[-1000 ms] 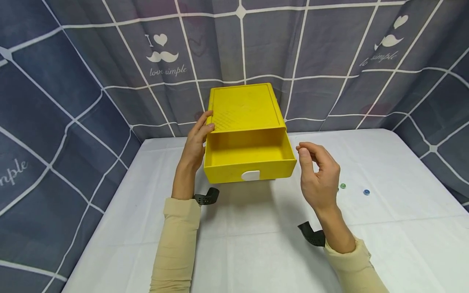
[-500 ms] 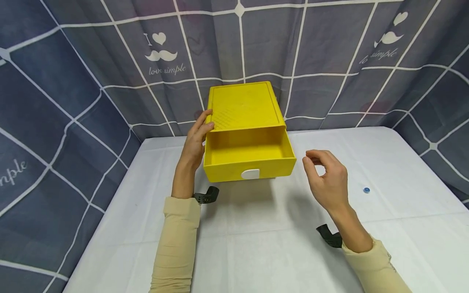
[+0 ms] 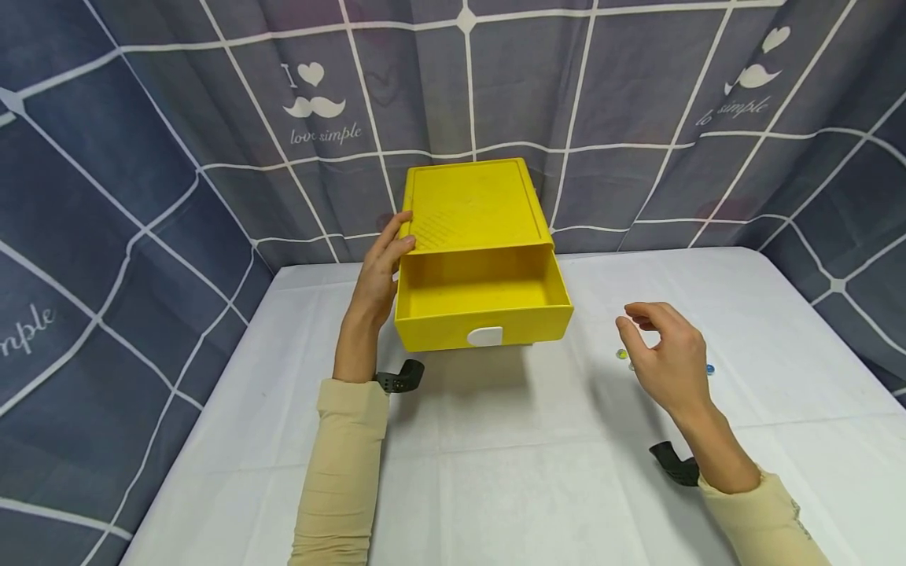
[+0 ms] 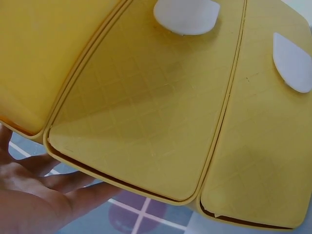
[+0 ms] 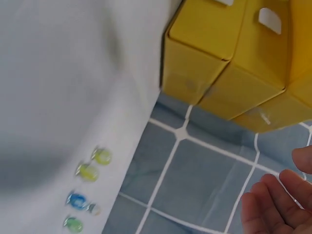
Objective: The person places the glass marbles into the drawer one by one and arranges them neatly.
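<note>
While the left hand (image 3: 373, 289), fingers extended, rests against the yellow drawer unit (image 3: 474, 208), the right hand (image 3: 668, 358), thumb parted from fingertips, hangs above and nearer the marbles (image 3: 621, 354).

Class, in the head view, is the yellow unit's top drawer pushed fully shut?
No, the top drawer juts out from the yellow drawer unit, its inside in plain view.

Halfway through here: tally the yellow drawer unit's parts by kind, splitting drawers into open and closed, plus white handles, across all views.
Open drawer: 1
Closed drawers: 2
White handles: 3
Total: 6
</note>
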`<state>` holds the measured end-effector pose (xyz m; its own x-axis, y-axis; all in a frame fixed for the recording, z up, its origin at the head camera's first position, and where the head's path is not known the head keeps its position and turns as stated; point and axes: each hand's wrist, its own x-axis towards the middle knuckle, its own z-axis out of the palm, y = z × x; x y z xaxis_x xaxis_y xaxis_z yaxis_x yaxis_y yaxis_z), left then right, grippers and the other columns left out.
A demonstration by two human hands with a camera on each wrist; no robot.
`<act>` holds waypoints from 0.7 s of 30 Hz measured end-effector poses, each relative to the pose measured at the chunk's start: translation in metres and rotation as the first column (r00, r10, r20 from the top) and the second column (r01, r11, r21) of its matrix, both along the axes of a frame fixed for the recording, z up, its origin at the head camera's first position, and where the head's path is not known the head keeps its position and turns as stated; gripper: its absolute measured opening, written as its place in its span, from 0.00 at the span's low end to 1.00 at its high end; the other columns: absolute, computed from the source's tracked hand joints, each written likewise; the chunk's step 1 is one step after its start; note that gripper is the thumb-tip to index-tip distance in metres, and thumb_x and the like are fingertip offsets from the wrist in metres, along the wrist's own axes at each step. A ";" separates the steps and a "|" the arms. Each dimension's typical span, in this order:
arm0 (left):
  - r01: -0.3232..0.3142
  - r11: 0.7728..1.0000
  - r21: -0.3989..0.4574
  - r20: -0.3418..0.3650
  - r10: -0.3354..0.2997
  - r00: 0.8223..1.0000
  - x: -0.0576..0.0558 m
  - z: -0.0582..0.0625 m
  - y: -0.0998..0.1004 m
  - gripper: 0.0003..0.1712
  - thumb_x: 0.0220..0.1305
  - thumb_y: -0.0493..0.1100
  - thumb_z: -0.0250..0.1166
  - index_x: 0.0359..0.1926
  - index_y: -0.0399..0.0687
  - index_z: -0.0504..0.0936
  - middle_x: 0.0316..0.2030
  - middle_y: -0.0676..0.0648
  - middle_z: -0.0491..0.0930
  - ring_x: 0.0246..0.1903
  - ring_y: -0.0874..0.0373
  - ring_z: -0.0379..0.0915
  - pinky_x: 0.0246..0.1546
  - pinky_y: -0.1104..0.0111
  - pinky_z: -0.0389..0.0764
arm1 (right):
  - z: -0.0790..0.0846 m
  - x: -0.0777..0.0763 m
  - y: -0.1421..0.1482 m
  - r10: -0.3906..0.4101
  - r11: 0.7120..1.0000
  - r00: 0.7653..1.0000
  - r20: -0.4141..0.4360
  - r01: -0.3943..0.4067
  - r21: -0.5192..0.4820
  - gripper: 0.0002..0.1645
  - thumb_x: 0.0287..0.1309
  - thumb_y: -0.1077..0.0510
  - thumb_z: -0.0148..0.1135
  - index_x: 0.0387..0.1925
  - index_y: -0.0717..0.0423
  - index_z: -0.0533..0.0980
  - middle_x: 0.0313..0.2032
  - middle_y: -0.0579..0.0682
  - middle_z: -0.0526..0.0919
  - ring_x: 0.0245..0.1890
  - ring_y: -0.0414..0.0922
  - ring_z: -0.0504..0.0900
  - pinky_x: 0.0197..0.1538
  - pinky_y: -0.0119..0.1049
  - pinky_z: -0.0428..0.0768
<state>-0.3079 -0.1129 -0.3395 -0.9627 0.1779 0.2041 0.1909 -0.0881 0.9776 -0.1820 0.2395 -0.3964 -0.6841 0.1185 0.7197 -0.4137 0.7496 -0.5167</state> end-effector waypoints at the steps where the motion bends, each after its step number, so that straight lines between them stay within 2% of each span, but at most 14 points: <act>1: 0.001 1.000 0.001 -0.001 -0.001 1.000 0.000 0.000 0.000 0.32 0.70 0.52 0.55 0.73 0.58 0.63 0.73 0.53 0.56 0.70 0.54 0.53 0.66 0.44 0.55 | -0.001 0.000 0.003 -0.004 1.000 1.000 0.002 0.004 0.004 0.10 0.54 0.69 0.65 0.40 0.68 0.81 0.36 0.59 0.84 0.35 0.55 0.81 0.43 0.24 0.69; 10: 0.001 1.000 0.002 -0.009 -0.001 1.000 0.002 0.001 0.002 0.32 0.70 0.51 0.54 0.73 0.57 0.63 0.73 0.53 0.55 0.70 0.55 0.52 0.67 0.46 0.52 | -0.010 0.002 0.023 -0.053 0.997 0.997 0.053 0.050 0.053 0.10 0.55 0.68 0.66 0.40 0.67 0.81 0.35 0.59 0.84 0.34 0.55 0.80 0.36 0.26 0.66; 16: 0.001 1.000 -0.006 -0.007 -0.001 1.000 0.001 0.000 0.003 0.33 0.70 0.53 0.54 0.74 0.58 0.62 0.74 0.54 0.54 0.71 0.55 0.51 0.68 0.47 0.52 | -0.010 0.005 0.040 -0.087 0.991 0.993 0.078 0.078 0.112 0.10 0.55 0.66 0.65 0.40 0.67 0.81 0.35 0.61 0.83 0.34 0.56 0.79 0.35 0.30 0.66; 21: -0.003 1.000 -0.016 -0.015 0.003 1.000 0.000 -0.001 0.001 0.33 0.70 0.53 0.54 0.74 0.57 0.62 0.74 0.54 0.53 0.71 0.56 0.50 0.69 0.48 0.49 | -0.011 0.009 0.055 -0.128 0.983 0.982 0.141 0.106 0.149 0.12 0.56 0.64 0.64 0.41 0.67 0.81 0.36 0.62 0.82 0.35 0.57 0.78 0.35 0.35 0.65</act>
